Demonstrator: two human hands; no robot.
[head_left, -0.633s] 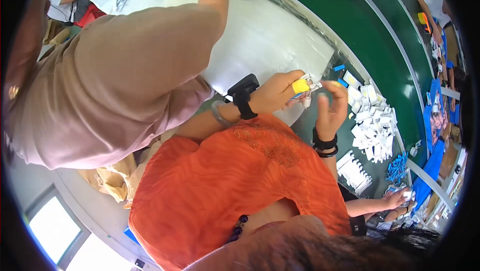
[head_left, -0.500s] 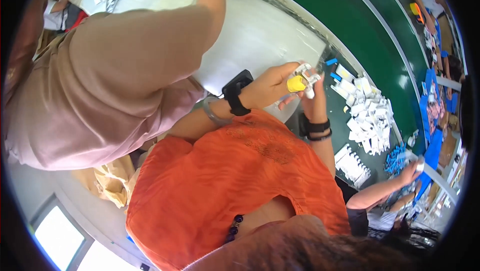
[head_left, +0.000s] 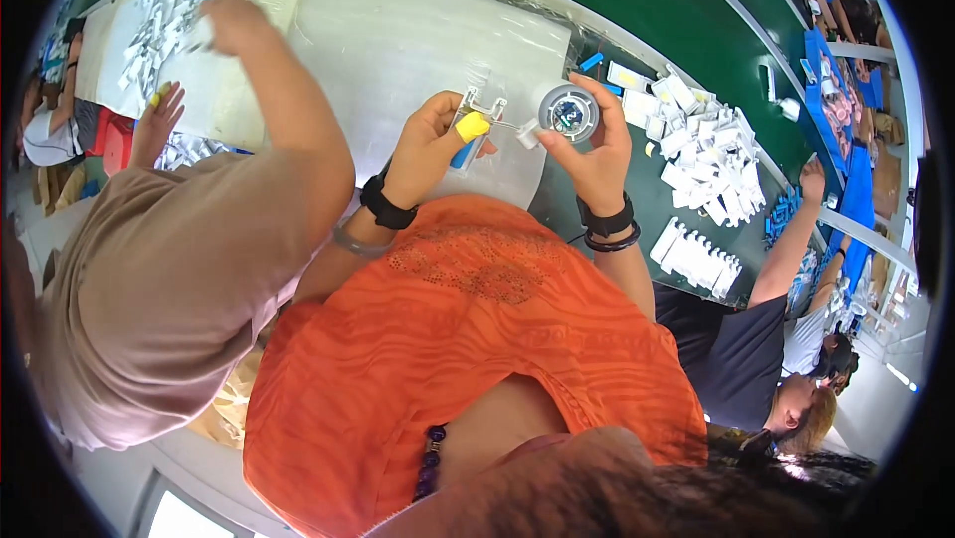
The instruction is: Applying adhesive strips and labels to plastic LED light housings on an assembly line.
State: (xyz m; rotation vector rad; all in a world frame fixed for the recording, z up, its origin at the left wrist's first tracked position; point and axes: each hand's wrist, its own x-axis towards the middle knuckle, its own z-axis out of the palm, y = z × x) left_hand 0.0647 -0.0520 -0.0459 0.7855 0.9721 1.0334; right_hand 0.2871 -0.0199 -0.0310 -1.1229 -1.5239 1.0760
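Note:
My left hand [head_left: 418, 168] pinches a white plastic bracket [head_left: 481, 106], its thumb wearing a yellow finger cover [head_left: 472, 127]. A blue piece [head_left: 462, 154] shows just below that thumb, partly hidden. My right hand [head_left: 605, 162] is closed round a grey round ring-shaped object [head_left: 568, 113] with a dark, shiny, detailed centre; its kind is unclear. By the right thumb is a small white piece [head_left: 527, 133], at the end of a thin link that reaches toward the bracket. Both hands are above the edge of a pale work mat [head_left: 388, 36].
Right of my hands lies a heap of white plastic parts [head_left: 714, 155], with a row of white parts [head_left: 694, 258] nearer me and blue pieces [head_left: 783, 215] beyond. A green conveyor [head_left: 637, 11] runs behind. At left, a co-worker's arm [head_left: 298, 90] reaches over another white pile [head_left: 164, 26].
My hands have come apart and shifted left. The round grey object now shows in my right hand. The left co-worker's arm has swung away from the mat toward the far-left pile.

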